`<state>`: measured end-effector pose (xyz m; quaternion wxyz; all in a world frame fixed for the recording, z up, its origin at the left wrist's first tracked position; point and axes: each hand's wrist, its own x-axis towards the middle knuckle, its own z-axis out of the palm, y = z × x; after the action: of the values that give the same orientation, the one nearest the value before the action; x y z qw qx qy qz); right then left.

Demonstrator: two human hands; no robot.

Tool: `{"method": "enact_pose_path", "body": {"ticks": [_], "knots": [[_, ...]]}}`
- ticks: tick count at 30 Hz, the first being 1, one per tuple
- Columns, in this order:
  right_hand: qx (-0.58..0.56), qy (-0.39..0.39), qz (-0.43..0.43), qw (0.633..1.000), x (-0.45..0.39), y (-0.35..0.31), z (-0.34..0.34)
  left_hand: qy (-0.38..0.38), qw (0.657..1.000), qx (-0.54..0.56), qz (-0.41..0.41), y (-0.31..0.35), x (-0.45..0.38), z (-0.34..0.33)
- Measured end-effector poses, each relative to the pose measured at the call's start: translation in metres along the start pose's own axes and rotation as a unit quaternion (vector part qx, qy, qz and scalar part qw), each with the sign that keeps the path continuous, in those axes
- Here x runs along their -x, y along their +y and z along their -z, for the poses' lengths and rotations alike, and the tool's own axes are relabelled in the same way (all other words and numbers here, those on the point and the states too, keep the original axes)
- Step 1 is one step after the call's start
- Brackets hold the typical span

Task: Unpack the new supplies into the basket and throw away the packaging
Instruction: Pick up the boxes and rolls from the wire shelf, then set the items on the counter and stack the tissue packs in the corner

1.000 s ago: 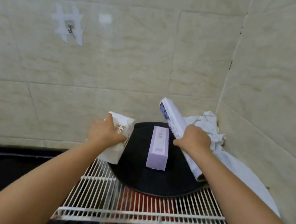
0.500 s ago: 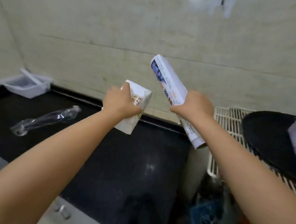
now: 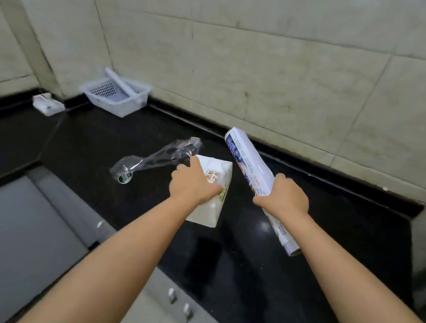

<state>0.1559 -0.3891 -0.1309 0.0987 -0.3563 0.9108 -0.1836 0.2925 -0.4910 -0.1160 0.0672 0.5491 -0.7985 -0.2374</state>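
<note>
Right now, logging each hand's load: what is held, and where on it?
Left hand grips the white pack around its middle; right hand grips the printed roll around its middle.

A single head-worn wide-angle view looks forward and steeply down from close above a black countertop (image 3: 302, 254), facing a tiled wall (image 3: 274, 61) across the upper frame; both forearms enter from the bottom edge.

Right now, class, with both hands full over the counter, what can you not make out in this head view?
- Printed label on the white pack: partly covered by the left hand, too small to read.
- Text on the rolled package: too small; its middle is hidden by the right hand.
- Contents of the white basket: too far to identify.
- Small white box in the corner: too small to identify.
</note>
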Motion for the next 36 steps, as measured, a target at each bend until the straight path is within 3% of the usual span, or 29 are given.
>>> {"method": "enact_pose_path", "body": {"ticks": [12,24,30,36], "knots": [[0.010,-0.053,-0.140,0.989,-0.123,0.002,-0.109,-0.071,0.995,-0.052,-0.040,-0.008,-0.169,-0.087],[0.061,-0.089,-0.235,0.966,-0.135,-0.027,-0.155,-0.120,0.977,-0.126,-0.121,-0.025,-0.211,-0.117],[0.088,-0.065,-0.266,0.958,-0.105,-0.035,-0.126,-0.124,0.931,-0.217,-0.267,-0.014,-0.203,-0.100],[0.096,0.007,-0.306,0.947,-0.033,-0.016,-0.054,-0.169,0.861,-0.229,-0.421,0.051,-0.149,-0.078]]}}
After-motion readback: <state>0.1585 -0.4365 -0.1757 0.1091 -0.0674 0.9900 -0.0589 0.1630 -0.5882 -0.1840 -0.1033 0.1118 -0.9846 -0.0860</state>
